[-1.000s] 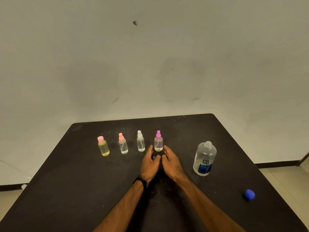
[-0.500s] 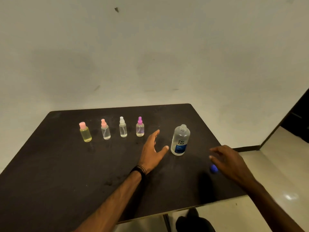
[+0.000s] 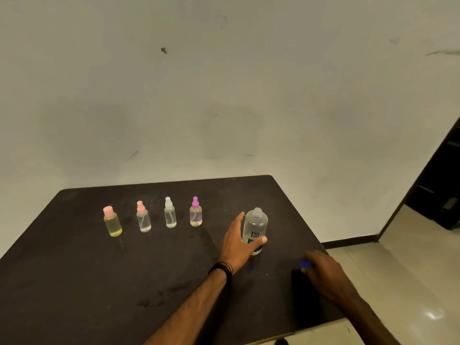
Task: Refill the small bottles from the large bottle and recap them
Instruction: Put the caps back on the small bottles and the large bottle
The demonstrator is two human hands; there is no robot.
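Several small capped bottles stand in a row on the black table [image 3: 74, 270]: a yellow one with a pink cap [image 3: 113, 224], a clear one with a salmon spray top [image 3: 143, 220], one with a white spray top [image 3: 170, 216] and one with a magenta spray top [image 3: 196, 215]. The large clear bottle [image 3: 256, 221] stands uncapped to their right. My left hand [image 3: 235, 245] grips it, with the thumb across its blue label and the fingers behind. My right hand [image 3: 326, 272] lies near the table's right edge, its fingertips closed on the blue cap [image 3: 305, 263].
A plain white wall rises right behind the table. The table's right edge runs just beyond my right hand, with pale floor tiles [image 3: 410, 270] below. A dark doorway [image 3: 443, 190] opens at far right.
My left hand went from the row of small bottles to the large bottle and took hold of it. My right hand swung right and came down on the blue cap.
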